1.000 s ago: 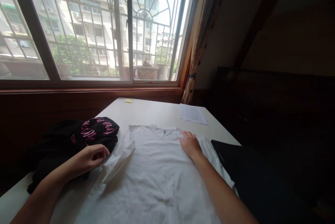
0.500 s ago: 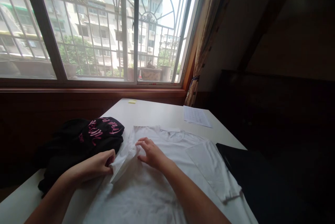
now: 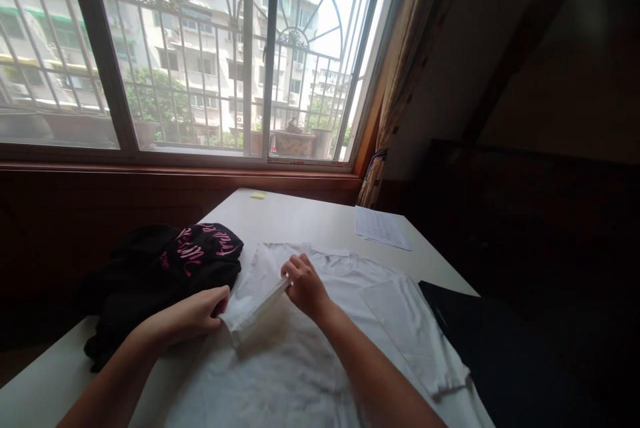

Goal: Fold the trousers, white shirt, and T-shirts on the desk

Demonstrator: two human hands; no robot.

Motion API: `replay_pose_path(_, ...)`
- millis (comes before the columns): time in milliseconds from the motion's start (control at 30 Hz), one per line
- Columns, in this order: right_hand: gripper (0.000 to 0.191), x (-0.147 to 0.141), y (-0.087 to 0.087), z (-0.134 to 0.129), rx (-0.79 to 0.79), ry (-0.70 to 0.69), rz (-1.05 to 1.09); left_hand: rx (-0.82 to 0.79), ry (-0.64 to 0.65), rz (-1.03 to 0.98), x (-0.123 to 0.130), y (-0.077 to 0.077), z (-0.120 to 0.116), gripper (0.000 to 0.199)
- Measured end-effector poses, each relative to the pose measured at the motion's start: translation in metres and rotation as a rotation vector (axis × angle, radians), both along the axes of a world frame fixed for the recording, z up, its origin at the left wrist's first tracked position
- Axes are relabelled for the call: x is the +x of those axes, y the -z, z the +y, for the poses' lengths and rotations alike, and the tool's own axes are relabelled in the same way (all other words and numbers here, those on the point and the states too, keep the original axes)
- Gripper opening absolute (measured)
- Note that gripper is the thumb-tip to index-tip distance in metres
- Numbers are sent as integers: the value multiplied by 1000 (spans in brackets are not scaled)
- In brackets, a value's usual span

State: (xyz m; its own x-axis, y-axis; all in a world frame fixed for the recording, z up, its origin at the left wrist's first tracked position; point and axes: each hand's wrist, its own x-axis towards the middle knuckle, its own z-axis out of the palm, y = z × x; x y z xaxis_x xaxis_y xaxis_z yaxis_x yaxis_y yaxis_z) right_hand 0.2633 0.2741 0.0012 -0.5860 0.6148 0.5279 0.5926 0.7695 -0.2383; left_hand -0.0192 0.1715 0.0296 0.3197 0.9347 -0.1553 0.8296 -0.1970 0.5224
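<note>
The bottom edge is cutting off the lower part of the white shirt (image 3: 270,378) and both forearms (image 3: 117,375). The left hand (image 3: 210,307) is hiding its own fingertips, leaving its grip unclear. Print on the paper sheets (image 3: 383,228) is appearing too small to read, and the dark item (image 3: 493,341) at right is blending into shadow.

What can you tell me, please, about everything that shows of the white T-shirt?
The white T-shirt looks like thin, soft, slightly wrinkled fabric. It lies spread on the white table, its round neckline at the far end and its lower end out of the picture. The left-side sleeve is partly raised: the right hand pinches its edge, and the left hand, beside it, seems to grip the fabric too. No print is visible.
</note>
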Motion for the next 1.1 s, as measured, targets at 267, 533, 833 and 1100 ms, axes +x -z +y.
replay_pose_path(267, 33, 43, -7, 16, -52, -70, -41, 17, 79, 8, 7, 2, 1, 24)
replay_pose_path(533, 30, 52, 2, 28, -193, 27, -34, -74, 65, -66, -3, -3, -1, 13)
replay_pose_path(833, 20, -15, -2, 66, -334, 273, 123, -31, -133, -57, -1, 0, 2, 22)
replay_pose_path(1100, 38, -73, 11, 93, -510, 295, 184, -93, -134, -136, 7, -3, -1, 40)
